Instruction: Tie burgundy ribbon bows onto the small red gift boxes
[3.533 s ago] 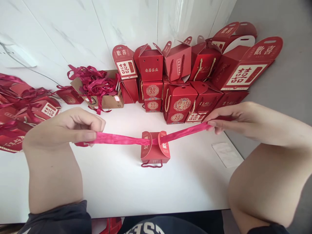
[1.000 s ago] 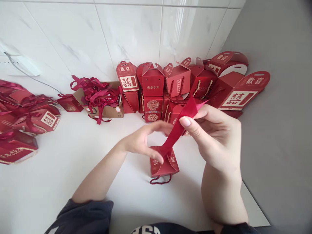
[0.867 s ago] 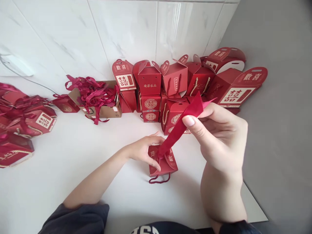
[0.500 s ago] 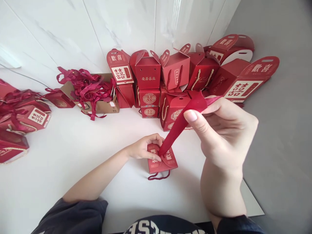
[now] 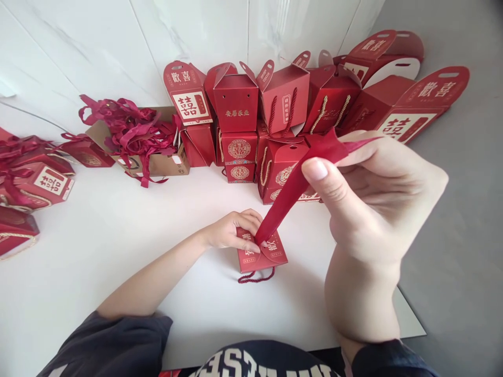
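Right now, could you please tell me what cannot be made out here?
Head view:
Left side of the box: covered by the left hand.
The ribbon inside the grip of the right hand: hidden by its fingers.
The left boxes: cut by the frame edge.
Inside of the carton: buried under loose ribbons.

Red gift boxes [image 5: 239, 149] were stacked against the marble wall [image 5: 118, 42] at twelve o'clock, with bigger boxes [image 5: 408, 118] tipped over at about two. A cardboard box [image 5: 167, 163] stuffed with dark red ribbons [image 5: 129, 125] sat at ten-ish, and ribbon-tied boxes [image 5: 43, 180] crowded the white table [image 5: 98, 241] at nine.
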The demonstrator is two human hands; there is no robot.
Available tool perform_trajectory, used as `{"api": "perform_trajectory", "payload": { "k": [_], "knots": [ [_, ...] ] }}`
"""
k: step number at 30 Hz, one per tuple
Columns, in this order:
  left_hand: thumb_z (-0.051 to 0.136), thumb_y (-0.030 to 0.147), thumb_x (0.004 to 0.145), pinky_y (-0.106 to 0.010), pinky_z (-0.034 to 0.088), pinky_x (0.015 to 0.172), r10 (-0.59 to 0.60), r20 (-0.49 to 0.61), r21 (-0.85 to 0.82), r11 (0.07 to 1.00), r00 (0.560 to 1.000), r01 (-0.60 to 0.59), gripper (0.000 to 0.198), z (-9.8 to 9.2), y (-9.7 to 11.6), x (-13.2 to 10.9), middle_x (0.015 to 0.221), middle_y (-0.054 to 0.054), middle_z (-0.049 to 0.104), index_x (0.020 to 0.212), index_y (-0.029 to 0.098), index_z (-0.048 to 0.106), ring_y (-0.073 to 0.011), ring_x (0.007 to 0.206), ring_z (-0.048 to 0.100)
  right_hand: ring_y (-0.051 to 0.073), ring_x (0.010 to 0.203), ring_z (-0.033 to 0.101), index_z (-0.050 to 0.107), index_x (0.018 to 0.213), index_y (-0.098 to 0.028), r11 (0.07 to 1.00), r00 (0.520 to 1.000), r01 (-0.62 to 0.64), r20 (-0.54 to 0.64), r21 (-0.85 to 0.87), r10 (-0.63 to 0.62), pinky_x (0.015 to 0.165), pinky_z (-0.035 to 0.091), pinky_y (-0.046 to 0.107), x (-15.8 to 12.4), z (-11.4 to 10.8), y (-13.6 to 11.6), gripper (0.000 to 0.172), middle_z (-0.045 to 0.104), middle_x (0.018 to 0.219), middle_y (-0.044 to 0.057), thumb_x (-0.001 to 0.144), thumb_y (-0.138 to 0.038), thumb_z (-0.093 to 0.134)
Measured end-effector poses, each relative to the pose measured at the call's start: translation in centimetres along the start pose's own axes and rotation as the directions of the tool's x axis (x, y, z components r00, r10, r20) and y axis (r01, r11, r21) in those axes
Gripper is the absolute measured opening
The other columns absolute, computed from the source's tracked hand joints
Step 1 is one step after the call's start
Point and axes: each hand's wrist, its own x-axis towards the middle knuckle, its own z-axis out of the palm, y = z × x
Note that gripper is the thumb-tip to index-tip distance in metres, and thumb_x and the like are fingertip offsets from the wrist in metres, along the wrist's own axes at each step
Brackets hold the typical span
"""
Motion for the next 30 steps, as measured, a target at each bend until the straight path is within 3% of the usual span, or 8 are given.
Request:
{"api": "perform_trajectory", "payload": {
  "k": [6, 9, 12, 14, 17, 21, 24, 30],
  "knots": [
    [0.077, 0.027, 0.076, -0.038, 0.049, 0.094, -0.007, -0.021, 0.013, 1.0, 1.0, 0.007, 0.012, 0.3, 0.3, 0.2, 0.092, -0.01, 0.075, 0.085, 0.021, 0.08, -0.0232, 0.101, 0.062, 0.014, 0.054, 0.055, 0.059, 0.066, -0.023, 0.994, 0.996, 0.048, -0.078, 0.099, -0.04, 0.048, 0.041, 0.03, 0.2, 0.4, 1.0, 0.021, 0.056, 0.06, -0.002, 0.083, -0.024, 0.072],
    [0.078, 0.026, 0.074, -0.037, 0.048, 0.093, -0.033, -0.036, 0.021, 0.999, 0.999, 0.034, 0.01, 0.4, 0.5, 0.3, 0.087, -0.009, 0.075, 0.082, 0.021, 0.08, -0.0223, 0.1, 0.06, 0.013, 0.05, 0.057, 0.058, 0.071, -0.023, 0.982, 0.998, -0.041, -0.036, 0.183, 0.049, 0.044, 0.043, 0.025, 0.5, 0.7, 3.3, 0.019, 0.055, 0.056, -0.004, 0.086, -0.028, 0.068],
    [0.078, 0.027, 0.074, -0.036, 0.047, 0.094, -0.017, -0.033, 0.042, 0.999, 0.999, 0.018, 0.009, 0.5, 0.4, 0.3, 0.083, -0.009, 0.074, 0.08, 0.02, 0.08, -0.0216, 0.101, 0.058, 0.014, 0.071, 0.067, 0.061, 0.093, -0.023, 0.974, 0.983, -0.17, 0.095, 0.149, 0.157, 0.058, 0.052, 0.025, -0.2, 0.4, 5.9, 0.015, 0.068, 0.089, 0.001, 0.088, -0.036, 0.065],
    [0.078, 0.027, 0.075, -0.036, 0.046, 0.093, 0.005, -0.035, 0.054, 0.999, 0.999, -0.004, 0.008, 0.5, 0.2, 0.3, 0.079, -0.009, 0.073, 0.078, 0.02, 0.079, -0.021, 0.1, 0.057, 0.017, 0.091, 0.066, 0.057, 0.114, -0.026, 0.977, 0.963, -0.214, 0.166, -0.009, 0.213, 0.066, 0.053, 0.027, -1.7, -0.2, 7.1, 0.035, 0.064, 0.118, 0.004, 0.083, -0.035, 0.07],
    [0.078, 0.028, 0.074, -0.036, 0.047, 0.09, 0.016, -0.04, 0.069, 0.997, 0.999, -0.014, 0.008, 0.4, -0.1, 0.3, 0.074, -0.008, 0.071, 0.074, 0.02, 0.079, -0.0211, 0.098, 0.057, 0.017, 0.079, 0.064, 0.066, 0.096, -0.023, 0.895, 0.855, -0.328, 0.309, -0.302, 0.417, 0.067, 0.049, 0.029, -4.8, -1.1, 7.6, 0.017, 0.07, 0.094, 0.002, 0.091, -0.036, 0.057],
    [0.078, 0.031, 0.074, -0.036, 0.046, 0.091, 0.005, -0.038, 0.089, 0.996, 0.999, -0.001, 0.012, 0.4, -0.2, 0.3, 0.073, -0.007, 0.068, 0.07, 0.02, 0.078, -0.0214, 0.099, 0.056, 0.016, 0.07, 0.057, 0.066, 0.072, -0.02, 0.85, 0.684, -0.381, 0.507, -0.364, 0.524, 0.067, 0.044, 0.031, -8.0, -1.5, 7.8, 0.034, 0.064, 0.074, 0.002, 0.096, -0.036, 0.047],
    [0.077, 0.03, 0.075, -0.037, 0.045, 0.094, 0.011, -0.041, 0.106, 0.994, 0.999, -0.007, 0.01, 0.5, -0.2, 0.2, 0.079, -0.007, 0.07, 0.074, 0.02, 0.078, -0.0207, 0.099, 0.057, 0.017, 0.079, 0.058, 0.069, 0.089, -0.023, 0.893, 0.701, -0.39, 0.558, -0.222, 0.445, 0.072, 0.046, 0.031, -9.2, -1.1, 8.2, 0.018, 0.062, 0.087, 0.003, 0.092, -0.027, 0.052],
    [0.077, 0.03, 0.075, -0.037, 0.045, 0.098, 0.017, -0.057, 0.113, 0.994, 0.998, -0.011, 0.01, 0.6, -0.4, 0.2, 0.085, -0.008, 0.073, 0.077, 0.02, 0.079, -0.022, 0.105, 0.058, 0.023, 0.124, 0.048, 0.069, 0.108, -0.028, 0.929, 0.788, -0.363, 0.51, -0.067, 0.345, 0.108, 0.035, 0.041, -10.5, 0.4, 9.0, 0.024, 0.054, 0.125, 0.006, 0.087, -0.02, 0.059]
  ]
}}
